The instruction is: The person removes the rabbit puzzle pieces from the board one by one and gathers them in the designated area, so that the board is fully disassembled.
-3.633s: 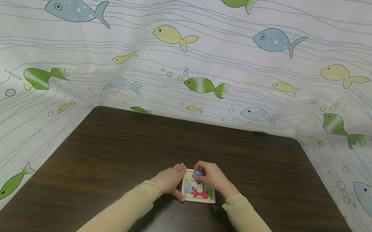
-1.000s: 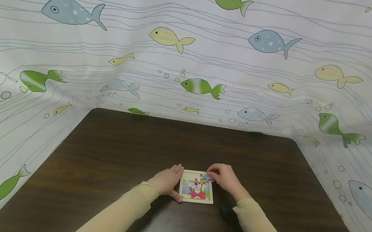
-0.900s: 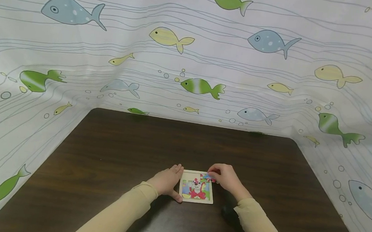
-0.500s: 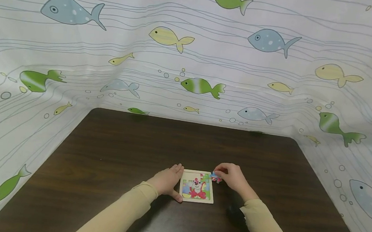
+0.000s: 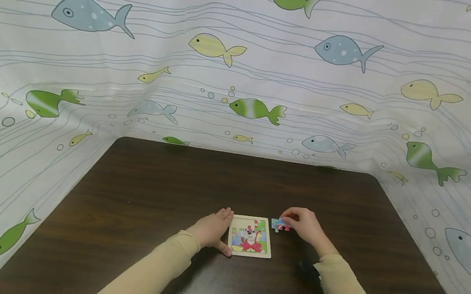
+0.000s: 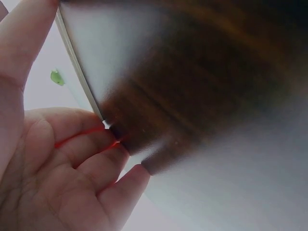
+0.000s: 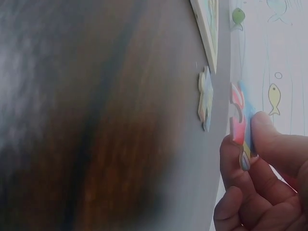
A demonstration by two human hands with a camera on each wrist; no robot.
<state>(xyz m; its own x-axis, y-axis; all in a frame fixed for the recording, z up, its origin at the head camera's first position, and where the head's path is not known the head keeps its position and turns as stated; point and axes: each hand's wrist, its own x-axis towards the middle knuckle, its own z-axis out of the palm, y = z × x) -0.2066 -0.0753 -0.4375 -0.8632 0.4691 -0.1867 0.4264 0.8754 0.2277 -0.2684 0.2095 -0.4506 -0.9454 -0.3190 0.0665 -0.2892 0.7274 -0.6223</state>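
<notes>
A small wooden jigsaw puzzle tray (image 5: 269, 246) lies on the table, with a cartoon animal picture in it and bare wood at its upper left. Along the tray's left edge rests my left hand (image 5: 213, 229), fingers extended toward the top corner and thumb at the bottom one. In the left wrist view, the tray's edge (image 6: 79, 67) runs between thumb and fingertips. To the right of the tray, my right hand (image 5: 305, 226) pinches a blue and pink puzzle piece (image 7: 237, 126) between thumb and fingers. Another puzzle piece (image 7: 205, 98) lies flat beside the tray's corner.
The dark wood-grain table (image 5: 163, 182) spreads around the tray. A white fish-print sheet (image 5: 243, 71) stands behind the table and along both sides. A blurred dark object (image 5: 306, 267) shows below my right wrist.
My right hand has moved rightward from above the tray to beyond its right edge, carrying the puzzle piece off. More of the tray's upper part now shows. The left hand stays in place.
</notes>
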